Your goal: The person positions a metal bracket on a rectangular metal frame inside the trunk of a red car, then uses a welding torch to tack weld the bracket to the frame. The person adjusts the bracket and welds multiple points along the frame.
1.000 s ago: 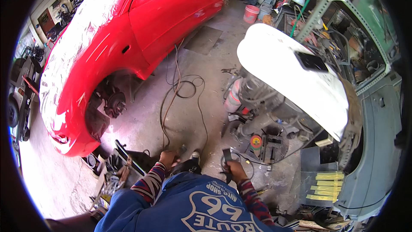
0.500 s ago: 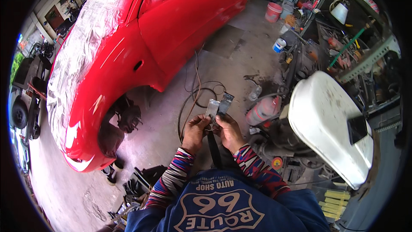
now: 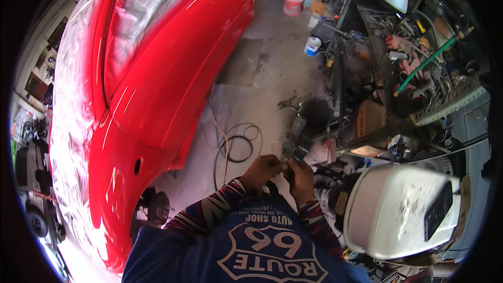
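My right hand (image 3: 300,179) is closed, pinching small flat metal pieces (image 3: 295,151) that stick up past its fingertips. Motion smears these pieces, so their edges and exact number are hard to read. Close beside it, my left hand (image 3: 262,172) has its fingers curled together with the tips near the right thumb. What the left fingers hold, if anything, is hidden. Both hands are in front of my blue shirt, above the floor.
A red car body (image 3: 173,78) with masking film stands at the left. A white, rounded box-like piece (image 3: 387,209) bearing a dark phone-like slab (image 3: 438,210) is at the right. A cluttered metal shelf (image 3: 450,110), a hose (image 3: 238,149) and a pink bucket (image 3: 293,4) lie beyond.
My view has turned right, so the car shows further left. Both hands have shifted right with the metal pieces, which now appear smeared. My left fingers no longer plainly show a plate.
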